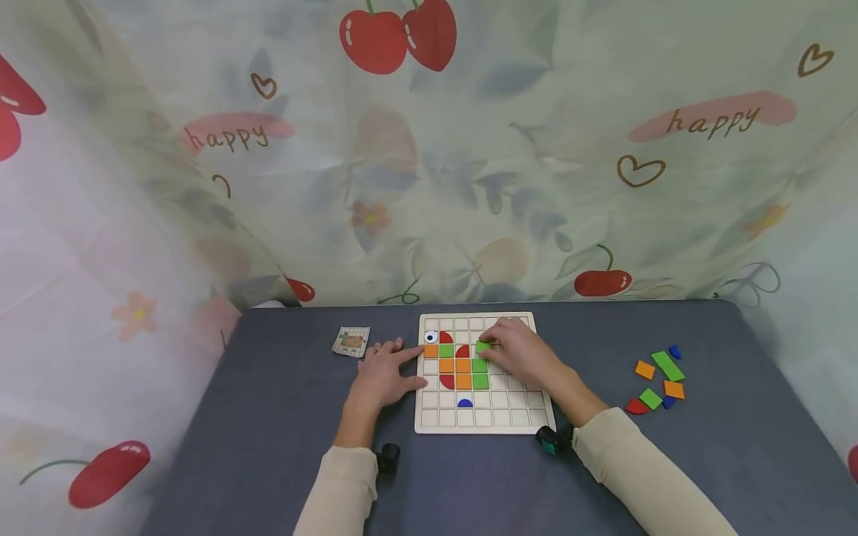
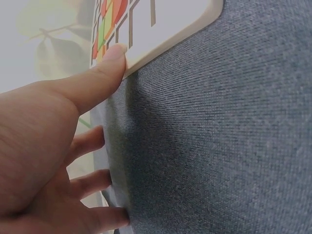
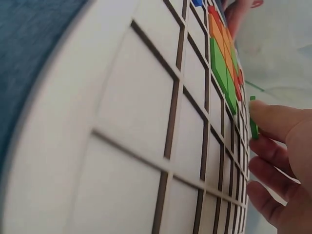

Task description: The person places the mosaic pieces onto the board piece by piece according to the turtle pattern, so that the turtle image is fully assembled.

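A pale wooden grid board [image 1: 519, 421] lies on the table, partly filled with coloured tiles. My right hand [image 1: 526, 353] pinches a green square tile [image 1: 482, 347] between thumb and fingers over the board's upper middle; the right wrist view shows this tile [image 3: 253, 119] edge-on. Directly below it sit green squares [image 1: 480, 366] beside orange squares [image 1: 463, 381]. Red quarter-round tiles [image 1: 447, 382] and a white eye tile [image 1: 431, 337] also fill cells. Along the board's left edge my left hand [image 1: 380, 378] lies with fingers spread, its thumb [image 2: 114, 53] touching the rim.
Loose tiles lie at the table's right: a green rectangle [image 1: 666, 365], orange squares [image 1: 674, 390], a green square [image 1: 650, 400], a red quarter-round [image 1: 637, 406] and blue pieces [image 1: 675, 351]. Left of the board is a small picture card [image 1: 351, 341]. A blue half-round [image 1: 465, 403] occupies a lower cell.
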A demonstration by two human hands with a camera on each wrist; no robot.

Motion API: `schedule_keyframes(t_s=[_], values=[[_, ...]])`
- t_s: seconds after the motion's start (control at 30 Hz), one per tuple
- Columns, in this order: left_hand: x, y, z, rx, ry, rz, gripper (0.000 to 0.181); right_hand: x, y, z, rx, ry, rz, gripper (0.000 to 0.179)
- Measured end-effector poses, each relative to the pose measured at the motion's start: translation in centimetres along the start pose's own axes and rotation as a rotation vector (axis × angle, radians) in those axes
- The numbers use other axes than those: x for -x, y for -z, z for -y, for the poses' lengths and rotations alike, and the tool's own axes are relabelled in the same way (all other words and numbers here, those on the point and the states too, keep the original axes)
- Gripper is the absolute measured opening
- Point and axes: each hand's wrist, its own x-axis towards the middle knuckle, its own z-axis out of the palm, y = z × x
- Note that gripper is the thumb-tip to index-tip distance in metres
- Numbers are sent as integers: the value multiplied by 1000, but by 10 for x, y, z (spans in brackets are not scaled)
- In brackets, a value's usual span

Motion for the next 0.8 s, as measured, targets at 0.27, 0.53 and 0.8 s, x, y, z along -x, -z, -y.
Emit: schedule_keyframes(t_s=[0.27,0.53,0.8], values=[[0,0,1,4,-6,-6,66,-6,-1,6,17,22,42,27],[-1,0,0,0,-1,-1,66,-7,-2,8,23,18,52,27],[0,-1,0,2,12,4,66,-6,-4,7,20,-2,59,24]])
